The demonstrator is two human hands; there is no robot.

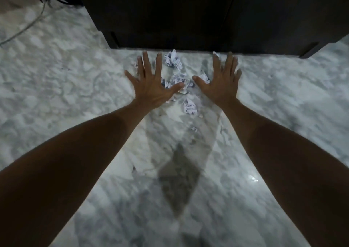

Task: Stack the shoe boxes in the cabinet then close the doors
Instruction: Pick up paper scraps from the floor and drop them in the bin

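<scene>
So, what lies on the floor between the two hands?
In the head view, crumpled paper balls lie on the marble floor between the left hand and the right hand.

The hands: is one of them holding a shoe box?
No, the left hand and the right hand are both spread open, empty, above the floor.

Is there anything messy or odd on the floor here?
Yes. Crumpled paper balls and small scraps lie scattered on the marble floor, just in front of the dark cabinet. They sit between the left hand and right hand, both spread open. No shoe boxes are in view.
</scene>
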